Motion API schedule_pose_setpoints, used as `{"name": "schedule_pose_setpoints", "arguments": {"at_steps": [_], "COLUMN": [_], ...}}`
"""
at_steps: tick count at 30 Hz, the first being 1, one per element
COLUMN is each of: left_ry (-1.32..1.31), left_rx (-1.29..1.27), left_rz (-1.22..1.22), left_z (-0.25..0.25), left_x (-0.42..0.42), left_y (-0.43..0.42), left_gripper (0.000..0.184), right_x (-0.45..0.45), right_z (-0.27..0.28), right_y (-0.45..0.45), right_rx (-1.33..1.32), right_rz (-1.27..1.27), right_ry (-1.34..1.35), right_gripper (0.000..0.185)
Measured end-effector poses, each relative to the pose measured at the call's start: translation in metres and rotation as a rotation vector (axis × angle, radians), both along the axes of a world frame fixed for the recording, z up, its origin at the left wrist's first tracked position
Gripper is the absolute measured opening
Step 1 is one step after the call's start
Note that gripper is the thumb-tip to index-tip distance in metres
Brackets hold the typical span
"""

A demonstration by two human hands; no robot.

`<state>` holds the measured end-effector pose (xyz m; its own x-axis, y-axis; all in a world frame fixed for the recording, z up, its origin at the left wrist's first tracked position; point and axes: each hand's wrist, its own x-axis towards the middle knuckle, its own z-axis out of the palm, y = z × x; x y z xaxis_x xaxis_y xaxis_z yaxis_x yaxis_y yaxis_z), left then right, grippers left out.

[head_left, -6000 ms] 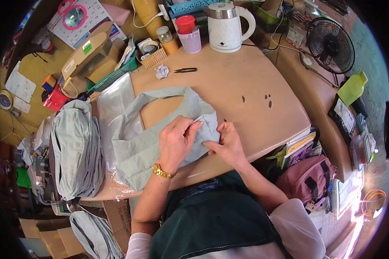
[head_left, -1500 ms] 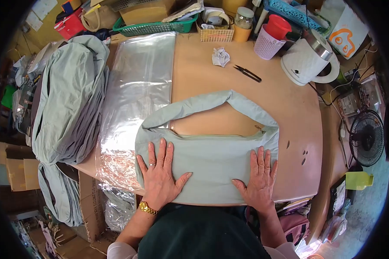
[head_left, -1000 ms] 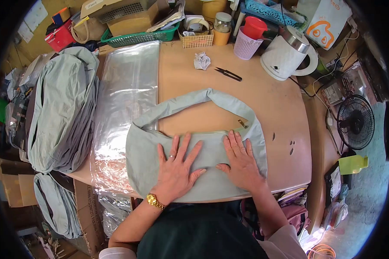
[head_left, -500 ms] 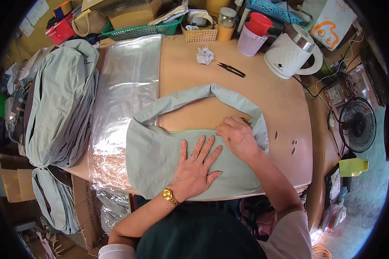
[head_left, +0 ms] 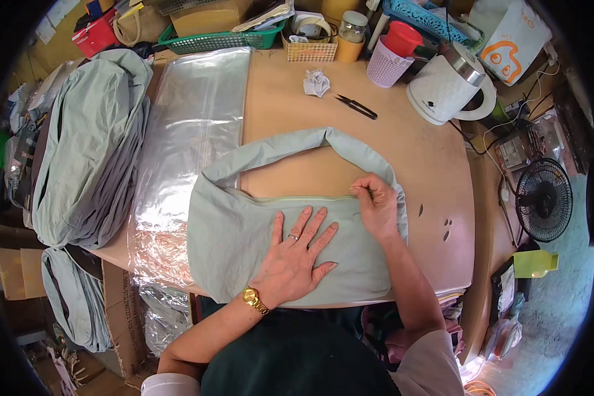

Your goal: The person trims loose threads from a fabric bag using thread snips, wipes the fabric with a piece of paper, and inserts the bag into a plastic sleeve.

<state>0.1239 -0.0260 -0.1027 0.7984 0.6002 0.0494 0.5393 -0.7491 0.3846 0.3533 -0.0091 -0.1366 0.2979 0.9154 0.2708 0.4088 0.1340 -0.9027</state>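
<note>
A pale grey-green cloth shoulder bag (head_left: 244,244) lies flat on the table, its wide strap looped away from me. Along its top edge runs a light green zipper (head_left: 297,197). My left hand (head_left: 298,254) rests flat on the bag's front, fingers spread, with a ring and a gold watch. At the right end of the zipper is my right hand (head_left: 376,206), its thumb and fingers pinched together. Whatever sits between those fingertips, perhaps the zipper's pull, is too small to make out.
Clear plastic bags (head_left: 191,119) lie left of the cloth bag, beside a tall pile of similar cloth bags (head_left: 89,152). Thread snips (head_left: 356,107) and crumpled paper (head_left: 316,83) lie beyond the strap. A white kettle (head_left: 445,86) stands back right, a black fan (head_left: 544,198) at the far right.
My right hand has moved right along the zipper to its end, and more of the zipper line shows. The left hand stays flat on the bag. The view has shifted slightly.
</note>
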Motion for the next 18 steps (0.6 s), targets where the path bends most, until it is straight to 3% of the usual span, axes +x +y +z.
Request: {"name": "schedule_pose_setpoints", "arguments": {"at_steps": [3, 5, 6, 8, 11, 15, 17, 18], "left_ry": [0.0, -0.031, -0.028, -0.039, -0.041, -0.04, -0.043, -0.044], "left_rx": [-0.013, -0.003, -0.002, -0.008, 0.0, -0.004, -0.01, -0.01], "left_rz": [0.003, 0.014, 0.017, 0.015, 0.016, 0.015, 0.006, 0.004], "left_z": [0.001, 0.002, 0.002, 0.001, 0.002, 0.001, 0.001, 0.001], "left_x": [-0.001, -0.001, 0.0, -0.001, -0.001, -0.001, -0.002, -0.001], "left_y": [0.0, 0.0, 0.0, 0.001, 0.001, 0.001, 0.001, 0.001], "left_gripper": [0.068, 0.067, 0.067, 0.066, 0.067, 0.066, 0.066, 0.066], "right_x": [-0.008, -0.006, -0.006, -0.008, -0.013, -0.01, -0.009, -0.009], "right_z": [0.017, 0.021, 0.022, 0.023, 0.024, 0.019, 0.012, 0.012], "right_y": [-0.002, -0.002, -0.002, -0.004, -0.005, -0.005, -0.002, -0.002], "right_rx": [-0.034, 0.198, 0.2, 0.352, 0.422, 0.357, 0.143, 0.143], "right_rz": [0.035, 0.203, 0.206, 0.21, 0.215, 0.249, 0.184, 0.182], "right_ry": [-0.155, -0.4, -0.397, -0.728, -0.921, -0.812, -0.349, -0.349], "right_gripper": [0.009, 0.011, 0.011, 0.014, 0.017, 0.015, 0.015, 0.015]}}
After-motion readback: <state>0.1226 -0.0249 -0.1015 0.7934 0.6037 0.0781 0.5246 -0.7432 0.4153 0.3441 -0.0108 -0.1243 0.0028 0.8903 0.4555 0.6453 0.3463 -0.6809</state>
